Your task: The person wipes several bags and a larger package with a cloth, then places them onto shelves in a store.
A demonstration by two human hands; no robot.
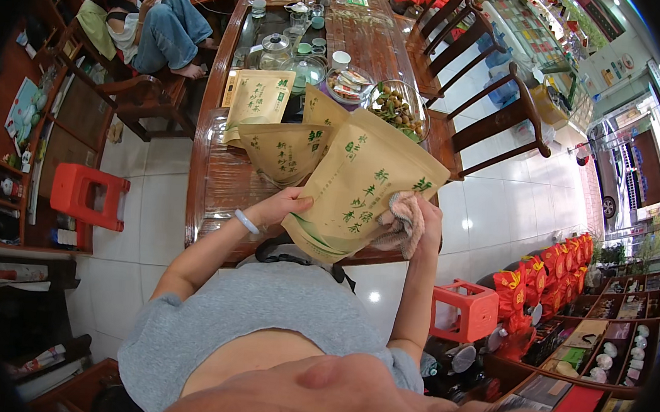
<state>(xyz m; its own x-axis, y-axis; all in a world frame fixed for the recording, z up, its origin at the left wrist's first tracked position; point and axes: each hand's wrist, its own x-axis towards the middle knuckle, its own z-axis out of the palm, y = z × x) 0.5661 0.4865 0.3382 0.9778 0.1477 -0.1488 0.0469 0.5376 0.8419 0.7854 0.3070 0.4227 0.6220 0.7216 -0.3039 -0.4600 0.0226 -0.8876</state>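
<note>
A large brown kraft-paper pouch (360, 191) with green printed writing is held up in front of me, tilted, over the near end of the table. My left hand (283, 203) grips its lower left edge, thumb on the front; a pale bangle circles that wrist. At the right edge, my right hand (429, 219) clasps a crumpled pinkish cloth (403, 220) against the pouch's face. Behind it a second kraft pouch (282, 150) stands on the table, with another pouch (323, 108) partly hidden. Farther left is a paler pouch (259, 99).
The wooden table (206, 196) bears a glass teapot (275, 48), cups, a bowl of wrapped packets (348, 84) and a bowl of brown fruit (399, 107). Red stools (89, 196) flank me. Wooden chairs (499, 123) line the right side. Another person (146, 23) sits at the far left.
</note>
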